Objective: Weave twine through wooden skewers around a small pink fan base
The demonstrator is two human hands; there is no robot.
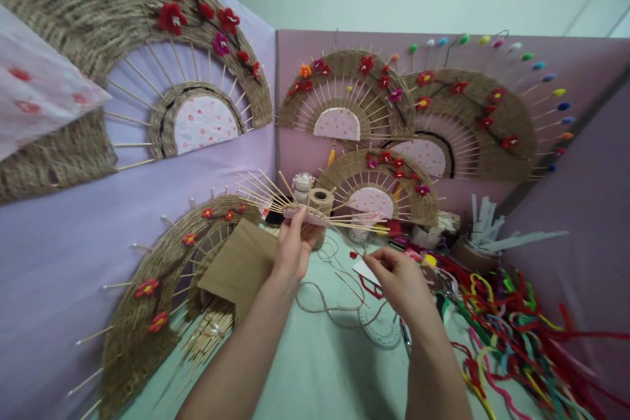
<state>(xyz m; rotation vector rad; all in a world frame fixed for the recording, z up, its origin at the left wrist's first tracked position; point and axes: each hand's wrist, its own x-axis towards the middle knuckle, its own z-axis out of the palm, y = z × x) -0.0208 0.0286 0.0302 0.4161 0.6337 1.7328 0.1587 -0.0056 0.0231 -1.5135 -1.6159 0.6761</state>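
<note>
My left hand (294, 246) is closed on a small pink half-disc (301, 215) with thin wooden sticks (266, 191) fanning out from it, held above the table. My right hand (401, 281) is pinched on a strand of jute twine (329, 305) that curls over the table (325, 367). A spool of jute twine (320, 200) stands just behind the half-disc.
Finished jute fans with felt flowers hang on the purple and pink walls (344, 95); one leans at the left (162, 289). A brown cardboard piece (241, 266), loose sticks (209, 335), a protractor (381, 328) and a heap of coloured pipe cleaners (506, 335) crowd the table.
</note>
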